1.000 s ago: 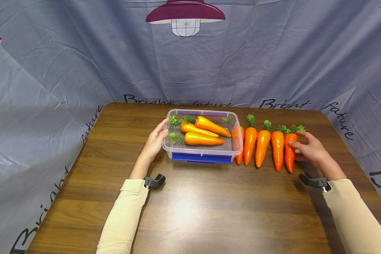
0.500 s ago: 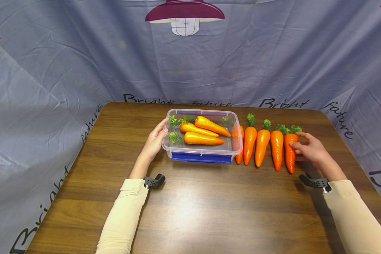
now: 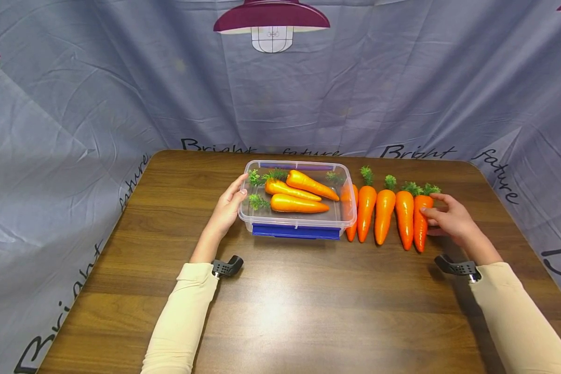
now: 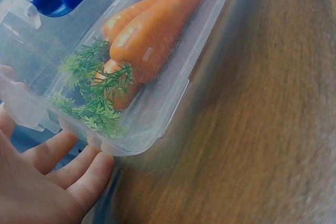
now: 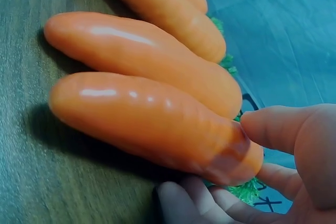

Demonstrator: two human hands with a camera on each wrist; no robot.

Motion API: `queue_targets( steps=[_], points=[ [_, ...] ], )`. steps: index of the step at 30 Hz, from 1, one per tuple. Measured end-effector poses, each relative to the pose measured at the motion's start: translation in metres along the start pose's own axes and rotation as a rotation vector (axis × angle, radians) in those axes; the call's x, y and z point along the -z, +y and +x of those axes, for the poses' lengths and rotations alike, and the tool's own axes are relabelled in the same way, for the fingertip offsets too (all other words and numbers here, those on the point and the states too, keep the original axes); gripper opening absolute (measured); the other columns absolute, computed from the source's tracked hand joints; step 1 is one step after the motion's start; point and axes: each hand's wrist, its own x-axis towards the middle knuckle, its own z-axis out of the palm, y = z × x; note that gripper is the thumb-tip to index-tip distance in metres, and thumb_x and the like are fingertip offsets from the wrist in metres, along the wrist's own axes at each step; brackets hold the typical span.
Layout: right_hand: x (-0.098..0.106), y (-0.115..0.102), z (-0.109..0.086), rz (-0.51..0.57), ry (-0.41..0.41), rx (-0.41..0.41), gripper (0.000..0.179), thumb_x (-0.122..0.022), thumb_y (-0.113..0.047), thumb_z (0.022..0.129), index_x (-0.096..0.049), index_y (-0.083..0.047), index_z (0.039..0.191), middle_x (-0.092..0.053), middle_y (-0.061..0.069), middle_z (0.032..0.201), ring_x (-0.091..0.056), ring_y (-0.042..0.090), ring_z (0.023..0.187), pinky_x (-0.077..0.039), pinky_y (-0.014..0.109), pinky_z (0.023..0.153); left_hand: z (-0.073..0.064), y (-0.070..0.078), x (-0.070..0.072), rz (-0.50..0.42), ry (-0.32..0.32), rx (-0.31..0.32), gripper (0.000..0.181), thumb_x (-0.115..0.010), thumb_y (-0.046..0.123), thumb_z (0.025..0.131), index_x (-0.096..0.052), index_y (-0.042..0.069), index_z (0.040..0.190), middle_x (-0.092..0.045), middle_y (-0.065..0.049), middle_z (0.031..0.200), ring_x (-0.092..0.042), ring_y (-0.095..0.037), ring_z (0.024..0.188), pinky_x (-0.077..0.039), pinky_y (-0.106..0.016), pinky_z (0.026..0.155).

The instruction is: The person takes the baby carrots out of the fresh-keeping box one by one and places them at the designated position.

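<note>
A clear plastic food container (image 3: 304, 223) with blue clips sits on the wooden table, with three orange carrots (image 3: 300, 203) inside, green tops to the left. My left hand (image 3: 226, 205) is at the container's left end; in the left wrist view its fairly straight fingers (image 4: 79, 169) touch the outer wall under the rim. To the right of the container lies a row of several carrots, tips toward me. My right hand (image 3: 453, 218) pinches the rightmost carrot (image 5: 152, 124) near its leafy end, thumb on one side and fingers on the other. Part of its green top is hidden.
The row includes a carrot (image 3: 404, 218) close beside the pinched one, two carrots farther left, and a carrot (image 3: 351, 231) partly behind the container's right wall. A grey-blue printed curtain (image 3: 168, 93) hangs behind the table (image 3: 280, 311).
My right hand has shifted slightly left, bringing the rightmost carrot closer to its neighbor and tilting its tip leftward. The nearby carrots have shifted slightly left. My left hand and the container stay put.
</note>
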Motion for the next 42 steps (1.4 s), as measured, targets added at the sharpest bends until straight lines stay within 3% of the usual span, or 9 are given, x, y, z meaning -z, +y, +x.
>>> queue_targets(
  steps=[7,16,22,27,33,35,37,40,42],
  points=[
    [0.005,0.001,-0.001,0.007,-0.005,-0.022,0.083,-0.054,-0.028,0.105,0.000,0.007,0.158,-0.052,-0.024,0.091,-0.066,0.000,0.073,-0.064,0.031,0.069,0.001,-0.002,0.000,-0.010,0.003,-0.012,0.051,-0.038,0.011,0.108,-0.033,0.005,0.159,-0.025,-0.015,0.169,-0.022,-0.034,0.157,-0.019,-0.049,0.130],
    [0.012,-0.002,-0.001,-0.003,0.020,-0.034,0.082,-0.054,-0.028,0.105,-0.001,0.007,0.157,-0.053,-0.014,0.094,-0.067,0.002,0.073,-0.065,0.033,0.070,0.001,-0.002,0.001,0.003,0.009,-0.023,0.051,-0.039,0.012,0.108,-0.033,0.006,0.159,-0.028,-0.014,0.169,-0.022,-0.032,0.158,-0.019,-0.048,0.130],
    [0.017,-0.008,-0.003,-0.024,0.069,-0.010,0.078,-0.054,-0.027,0.105,-0.007,0.007,0.157,-0.055,-0.022,0.089,-0.068,0.001,0.071,-0.064,0.032,0.066,0.001,-0.002,0.001,0.008,0.001,-0.023,0.051,-0.039,0.013,0.109,-0.033,0.007,0.159,-0.026,-0.014,0.169,-0.021,-0.033,0.158,-0.019,-0.050,0.130],
    [0.017,-0.028,-0.003,-0.151,0.153,0.060,0.073,-0.053,-0.028,0.104,-0.017,0.008,0.157,-0.058,-0.009,0.099,-0.065,-0.001,0.070,-0.064,0.030,0.063,0.000,-0.001,0.001,0.011,-0.002,-0.019,0.051,-0.039,0.013,0.109,-0.033,0.007,0.159,-0.026,-0.015,0.169,-0.021,-0.033,0.158,-0.019,-0.050,0.130],
    [0.000,-0.073,-0.003,-0.178,0.181,0.188,0.069,-0.058,-0.027,0.102,-0.028,0.004,0.156,-0.053,-0.029,0.087,-0.062,-0.006,0.070,-0.060,0.022,0.059,0.000,0.000,0.002,0.006,0.003,-0.013,0.051,-0.039,0.013,0.109,-0.033,0.007,0.159,-0.026,-0.014,0.169,-0.022,-0.032,0.158,-0.019,-0.050,0.130],
    [-0.012,-0.089,-0.003,-0.178,0.161,0.218,0.068,-0.059,-0.027,0.102,-0.030,0.002,0.156,-0.061,-0.020,0.094,-0.062,-0.007,0.072,-0.059,0.020,0.060,0.000,0.000,0.003,0.007,0.005,-0.012,0.051,-0.039,0.013,0.109,-0.033,0.007,0.159,-0.026,-0.014,0.169,-0.022,-0.033,0.158,-0.020,-0.050,0.130],
    [-0.026,-0.105,-0.004,-0.182,0.135,0.234,0.066,-0.059,-0.028,0.102,-0.032,-0.001,0.156,-0.067,0.000,0.109,-0.062,-0.007,0.074,-0.059,0.018,0.062,0.000,-0.001,0.003,0.008,0.005,-0.010,0.051,-0.039,0.014,0.109,-0.033,0.008,0.159,-0.026,-0.014,0.169,-0.022,-0.033,0.158,-0.020,-0.050,0.130],
    [-0.047,-0.123,-0.003,-0.197,0.094,0.248,0.063,-0.059,-0.029,0.103,-0.035,-0.006,0.156,-0.059,0.025,0.131,-0.062,-0.006,0.077,-0.058,0.017,0.065,0.001,-0.002,0.002,0.012,0.002,-0.005,0.051,-0.040,0.015,0.109,-0.033,0.009,0.159,-0.026,-0.014,0.169,-0.022,-0.033,0.158,-0.019,-0.050,0.130],
    [-0.060,-0.132,-0.001,-0.199,0.068,0.256,0.062,-0.059,-0.028,0.103,-0.036,-0.008,0.156,-0.056,0.029,0.137,-0.062,-0.006,0.078,-0.058,0.018,0.066,0.002,-0.002,0.001,0.015,0.001,-0.002,0.051,-0.040,0.016,0.109,-0.034,0.009,0.159,-0.026,-0.014,0.169,-0.022,-0.032,0.158,-0.020,-0.050,0.130]
  ],
)
